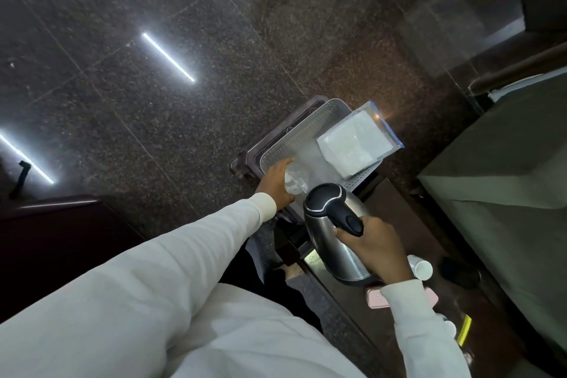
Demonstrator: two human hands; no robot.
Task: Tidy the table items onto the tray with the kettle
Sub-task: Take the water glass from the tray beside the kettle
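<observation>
A grey perforated tray (306,132) rests at the far end of a dark narrow table (408,233). A clear packet of white napkins (357,144) lies on its right side. My left hand (276,182) is wrapped around a clear glass (294,181) at the tray's near left part. My right hand (372,247) grips the black handle of a steel kettle (333,228), held just in front of the tray's near edge.
A white cup (420,267) lies on its side on the table to the right of the kettle, a pink flat box (379,298) nearer me. A yellow-edged item (463,330) sits near the table's right edge. Dark granite floor lies left; a grey covered surface stands right.
</observation>
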